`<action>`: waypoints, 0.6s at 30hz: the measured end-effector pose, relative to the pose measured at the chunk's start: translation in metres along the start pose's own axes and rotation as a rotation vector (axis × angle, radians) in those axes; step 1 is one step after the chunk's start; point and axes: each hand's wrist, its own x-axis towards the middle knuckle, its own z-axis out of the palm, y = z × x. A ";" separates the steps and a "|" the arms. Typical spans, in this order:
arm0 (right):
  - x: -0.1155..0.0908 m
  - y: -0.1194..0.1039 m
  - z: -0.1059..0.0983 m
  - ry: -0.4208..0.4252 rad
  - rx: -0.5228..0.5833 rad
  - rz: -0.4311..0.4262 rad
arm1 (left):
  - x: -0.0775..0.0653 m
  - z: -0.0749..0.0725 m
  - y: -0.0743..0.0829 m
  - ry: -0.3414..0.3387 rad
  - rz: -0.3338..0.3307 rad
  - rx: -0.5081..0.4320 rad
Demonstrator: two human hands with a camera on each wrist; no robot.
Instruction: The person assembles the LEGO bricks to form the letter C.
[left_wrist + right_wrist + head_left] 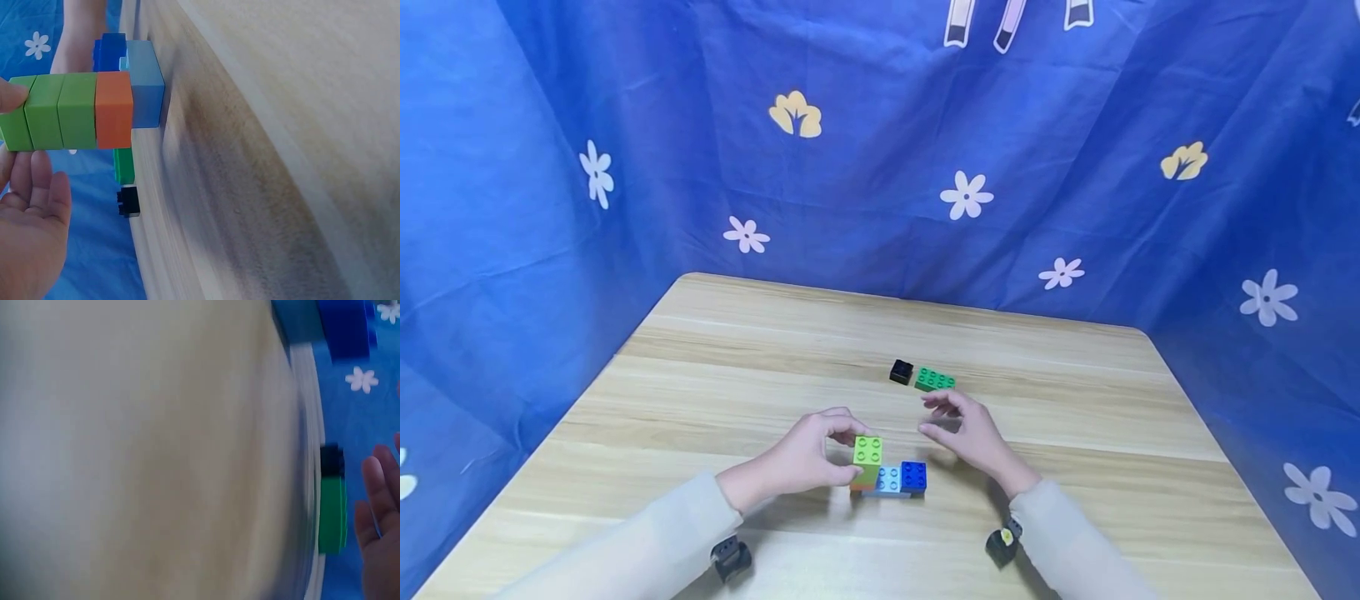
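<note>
A stack of three light green bricks (76,111) on an orange brick (114,110) rises from one end of a light blue brick (147,87). With thumb and fingers on opposite sides, my left hand (808,454) pinches the topmost light green brick. A dark blue brick (913,476) sits on the other end of the light blue brick. My right hand (972,435) hovers over the table with loosely bent fingers and nothing between them. Beyond its fingertips lies a green brick (935,380), its near edge partly covered by the hand in the head view.
Beside the green brick is a small black brick (901,372). Everything stands on a wood-grain table (760,333), with a blue patterned curtain (865,167) around its back and sides. Blur softens the right wrist view.
</note>
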 end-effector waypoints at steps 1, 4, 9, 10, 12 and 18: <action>0.002 0.003 -0.002 0.018 -0.021 0.003 | 0.000 0.000 0.000 -0.001 -0.003 -0.004; 0.009 0.012 -0.009 0.058 -0.059 0.035 | 0.000 0.001 0.001 -0.002 -0.012 -0.013; 0.020 0.024 -0.015 0.108 -0.100 0.121 | 0.000 0.001 0.002 0.004 -0.008 -0.015; 0.022 0.025 -0.016 0.114 -0.105 0.133 | 0.000 0.001 0.002 0.006 -0.006 -0.015; 0.025 0.029 -0.018 0.122 -0.116 0.157 | 0.000 0.001 0.002 0.007 -0.003 -0.017; 0.034 0.040 -0.020 0.116 -0.146 0.222 | 0.000 0.001 0.002 0.005 -0.013 -0.023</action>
